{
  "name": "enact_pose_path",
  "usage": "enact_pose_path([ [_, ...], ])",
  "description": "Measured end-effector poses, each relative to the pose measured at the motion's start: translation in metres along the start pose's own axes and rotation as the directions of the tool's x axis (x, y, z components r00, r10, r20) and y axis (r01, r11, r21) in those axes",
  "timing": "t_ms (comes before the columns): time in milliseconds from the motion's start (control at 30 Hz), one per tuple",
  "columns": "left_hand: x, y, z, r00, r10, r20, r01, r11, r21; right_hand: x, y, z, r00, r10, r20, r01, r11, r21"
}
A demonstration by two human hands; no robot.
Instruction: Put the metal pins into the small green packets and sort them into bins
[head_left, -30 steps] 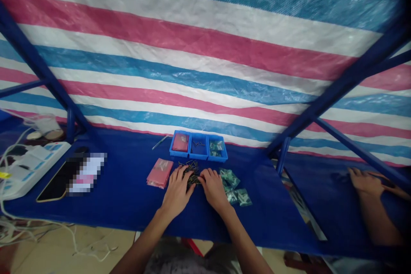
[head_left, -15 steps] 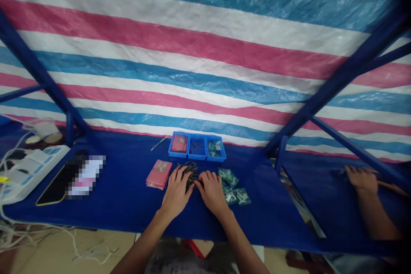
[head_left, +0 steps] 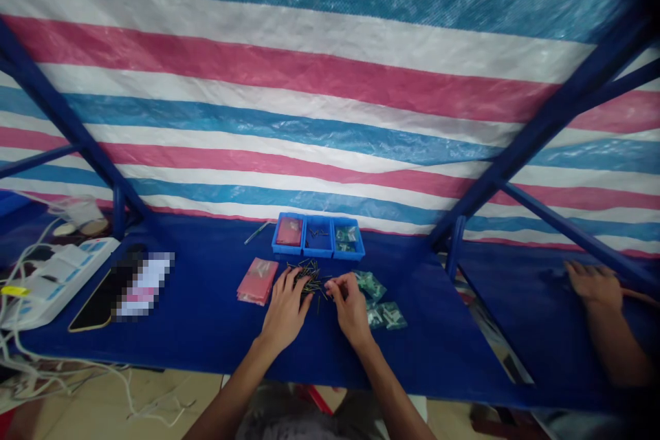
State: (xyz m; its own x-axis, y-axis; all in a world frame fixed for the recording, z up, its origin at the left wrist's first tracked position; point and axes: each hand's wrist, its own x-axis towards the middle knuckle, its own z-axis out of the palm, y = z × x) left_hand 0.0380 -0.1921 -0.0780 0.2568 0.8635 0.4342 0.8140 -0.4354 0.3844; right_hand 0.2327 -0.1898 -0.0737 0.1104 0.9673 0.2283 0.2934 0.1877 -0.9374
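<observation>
loose screws (head_left: 310,271), against l fingers (head_left: 282,282), just beside pinched r fingers (head_left: 347,281)

The left forearm (head_left: 237,378) and right forearm (head_left: 392,381) angle inward from the near edge. The left hand (head_left: 283,306) lies palm down, thumb apart from slightly bent fingers; the right hand (head_left: 353,306), farther right, curls its fingers, thumb and forefinger tips close together.

The blue table (head_left: 206,337) carries a white power strip (head_left: 62,289) and a dark phone (head_left: 97,299) toward its left end, pink bags (head_left: 256,283), a loose heap of screw-like pieces (head_left: 310,271), greenish packets (head_left: 394,316) and, behind these, a row of three blue bins (head_left: 318,254).
</observation>
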Motion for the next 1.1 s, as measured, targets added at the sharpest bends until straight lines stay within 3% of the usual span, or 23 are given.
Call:
enact_pose_path([
  [133, 0.001, -0.001, 0.002, 1.0, -0.005, -0.002, 0.005, 1.0, 0.006, -0.002, -0.002, -0.001, 0.999, 0.044, -0.001, -0.044, 0.998, 0.035],
  [433, 0.001, -0.002, 0.003, 1.0, -0.004, 0.005, 0.004, 1.0, 0.009, 0.001, -0.003, -0.004, 0.993, -0.11, -0.033, 0.108, 0.993, -0.039],
  [567, 0.001, -0.002, 0.003, 1.0, 0.004, -0.004, -0.004, 1.0, 0.006, 0.001, 0.0, -0.004, 0.995, -0.097, -0.031, 0.097, 0.995, 0.006],
  [900, 0.0, -0.004, 0.006, 1.0, 0.023, -0.016, -0.023, 1.0, 0.004, 0.002, 0.004, -0.003, 0.982, -0.169, -0.086, 0.161, 0.982, -0.094],
  [1100, 0.0, -0.004, 0.006, 1.0, 0.017, -0.027, -0.017, 1.0, 0.002, 0.0, 0.008, 0.0, 0.999, 0.004, -0.04, -0.002, 0.998, 0.064],
])
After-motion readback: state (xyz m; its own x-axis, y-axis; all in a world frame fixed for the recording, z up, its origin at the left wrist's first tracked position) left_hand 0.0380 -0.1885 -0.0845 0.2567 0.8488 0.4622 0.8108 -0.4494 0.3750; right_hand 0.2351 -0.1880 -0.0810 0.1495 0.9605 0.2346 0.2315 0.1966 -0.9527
